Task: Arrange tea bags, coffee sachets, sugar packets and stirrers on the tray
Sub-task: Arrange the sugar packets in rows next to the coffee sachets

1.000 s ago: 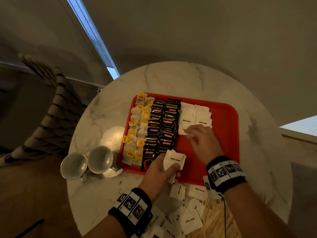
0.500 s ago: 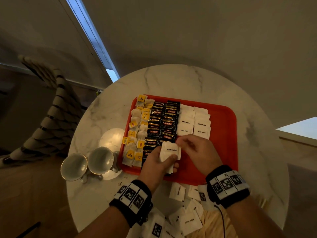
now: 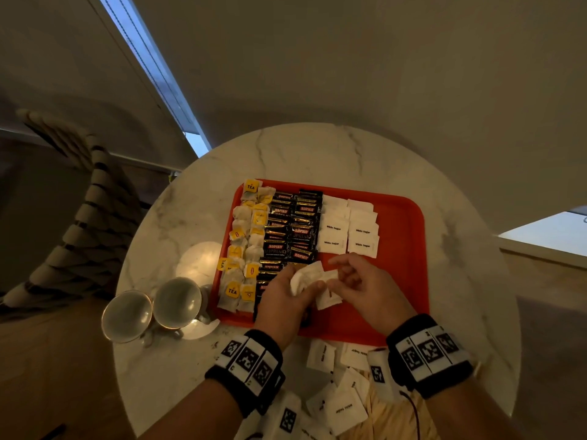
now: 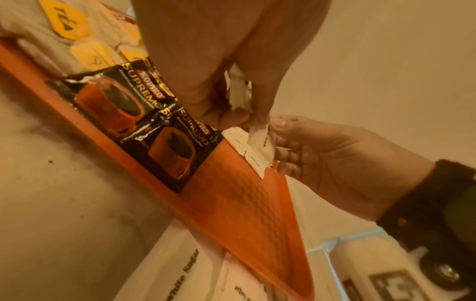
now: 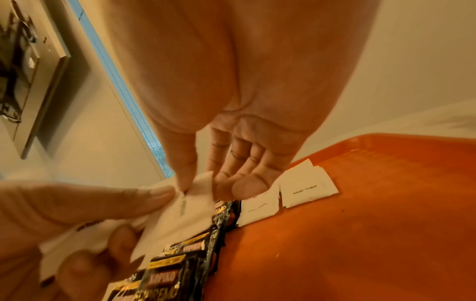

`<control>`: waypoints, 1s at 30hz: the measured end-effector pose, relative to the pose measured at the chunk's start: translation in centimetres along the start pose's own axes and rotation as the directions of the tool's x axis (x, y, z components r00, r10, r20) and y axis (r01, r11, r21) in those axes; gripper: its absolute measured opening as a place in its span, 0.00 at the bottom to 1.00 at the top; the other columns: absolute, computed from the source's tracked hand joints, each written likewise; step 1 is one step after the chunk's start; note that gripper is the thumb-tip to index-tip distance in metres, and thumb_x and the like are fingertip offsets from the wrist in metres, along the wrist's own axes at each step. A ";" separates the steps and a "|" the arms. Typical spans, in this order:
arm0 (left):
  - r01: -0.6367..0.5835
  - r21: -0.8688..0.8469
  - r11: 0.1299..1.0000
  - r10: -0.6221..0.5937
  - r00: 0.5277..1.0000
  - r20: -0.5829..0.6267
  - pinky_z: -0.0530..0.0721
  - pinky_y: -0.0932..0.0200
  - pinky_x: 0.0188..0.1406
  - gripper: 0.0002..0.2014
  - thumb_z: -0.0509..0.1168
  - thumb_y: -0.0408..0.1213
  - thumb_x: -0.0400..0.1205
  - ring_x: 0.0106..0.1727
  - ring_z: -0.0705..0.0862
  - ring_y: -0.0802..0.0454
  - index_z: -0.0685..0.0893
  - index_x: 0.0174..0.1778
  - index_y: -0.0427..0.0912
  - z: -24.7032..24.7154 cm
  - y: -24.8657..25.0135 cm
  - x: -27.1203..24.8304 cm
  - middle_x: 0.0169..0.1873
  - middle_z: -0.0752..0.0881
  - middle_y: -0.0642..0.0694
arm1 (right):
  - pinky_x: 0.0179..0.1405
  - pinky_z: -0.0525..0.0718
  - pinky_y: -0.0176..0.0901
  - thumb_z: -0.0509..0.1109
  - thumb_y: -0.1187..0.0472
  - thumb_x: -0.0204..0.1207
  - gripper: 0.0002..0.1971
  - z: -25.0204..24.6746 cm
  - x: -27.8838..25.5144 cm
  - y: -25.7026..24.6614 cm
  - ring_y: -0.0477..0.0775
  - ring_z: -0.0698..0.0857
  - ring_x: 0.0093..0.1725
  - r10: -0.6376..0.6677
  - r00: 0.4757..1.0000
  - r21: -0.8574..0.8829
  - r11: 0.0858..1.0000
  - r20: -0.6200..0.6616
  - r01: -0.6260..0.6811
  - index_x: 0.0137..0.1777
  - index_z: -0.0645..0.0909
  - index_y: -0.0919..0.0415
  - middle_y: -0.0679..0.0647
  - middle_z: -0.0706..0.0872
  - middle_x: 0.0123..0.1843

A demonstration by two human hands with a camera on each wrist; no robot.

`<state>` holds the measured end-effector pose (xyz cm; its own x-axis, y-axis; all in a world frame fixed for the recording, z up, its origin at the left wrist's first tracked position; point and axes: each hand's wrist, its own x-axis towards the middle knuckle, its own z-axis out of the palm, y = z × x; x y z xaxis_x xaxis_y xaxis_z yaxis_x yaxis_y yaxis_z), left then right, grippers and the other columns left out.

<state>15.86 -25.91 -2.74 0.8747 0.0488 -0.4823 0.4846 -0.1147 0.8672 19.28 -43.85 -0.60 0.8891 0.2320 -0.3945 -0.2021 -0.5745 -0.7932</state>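
An orange tray (image 3: 403, 249) on the round marble table holds tea bags (image 3: 244, 246) at the left, black coffee sachets (image 3: 292, 230) in the middle and white sugar packets (image 3: 347, 228) in two columns at the right. Over the tray's near half, my left hand (image 3: 286, 296) grips a small bunch of sugar packets (image 3: 305, 276). My right hand (image 3: 365, 287) pinches one packet (image 5: 188, 205) of that bunch between thumb and fingers. The same packet (image 4: 262, 138) shows in the left wrist view, hanging just above the tray (image 4: 231, 193).
Two empty cups (image 3: 152, 309) stand left of the tray. Loose sugar packets (image 3: 343, 404) and pale wooden stirrers (image 3: 390, 417) lie on the table between my wrists and the near edge. A woven chair (image 3: 70, 223) stands at the left.
My right hand left the packet column and came back to the bunch in my left hand, now pinching one packet. Both hands shifted slightly toward the near part of the tray.
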 end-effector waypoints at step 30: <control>0.162 -0.319 0.934 -0.178 0.984 -0.021 0.88 0.54 0.39 0.09 0.62 0.35 0.90 0.41 0.88 0.50 0.83 0.64 0.43 -0.9 0.2 -0.7 0.48 0.93 0.41 | 0.37 0.80 0.43 0.66 0.33 0.80 0.21 2.1 4.4 2.2 0.49 0.87 0.36 0.339 0.856 0.001 0.930 -0.390 -0.367 0.41 0.80 0.52 0.48 0.89 0.33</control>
<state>15.34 -25.06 -2.09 0.7745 0.0894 -0.6262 0.5984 0.2175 0.7711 21.89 -42.41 -5.06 0.8531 -0.3020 -0.4254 -0.5149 -0.6188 -0.5933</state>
